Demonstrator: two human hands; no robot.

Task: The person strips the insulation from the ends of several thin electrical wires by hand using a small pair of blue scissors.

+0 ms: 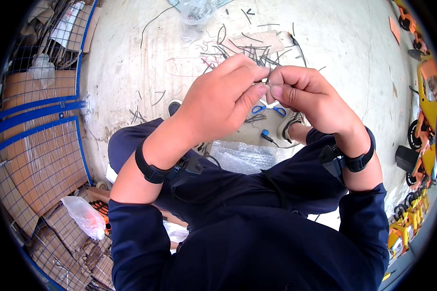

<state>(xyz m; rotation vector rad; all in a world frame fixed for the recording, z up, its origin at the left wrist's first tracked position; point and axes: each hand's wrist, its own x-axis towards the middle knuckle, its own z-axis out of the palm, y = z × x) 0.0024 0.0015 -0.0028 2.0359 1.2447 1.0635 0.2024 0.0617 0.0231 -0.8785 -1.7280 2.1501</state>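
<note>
My left hand [218,98] and my right hand [306,94] meet fingertip to fingertip above the concrete floor. A short piece of thin dark wire [268,77] shows between them, pinched by the fingers of both; most of it is hidden. Below the hands, blue-handled scissors [279,111] lie on the floor between the feet, their blades partly covered. Beyond the fingers, many cut black wire pieces [256,54] are heaped on and about a flat piece of cardboard [273,40], with thin reddish strands [213,60] at its left.
A blue connector on a black cable [265,134] and bubble wrap [244,154] lie near the legs. A clear plastic bag [198,12] is at the top. Blue mesh caging [78,105] with cardboard stands left; yellow and orange wheeled items [428,105] line the right.
</note>
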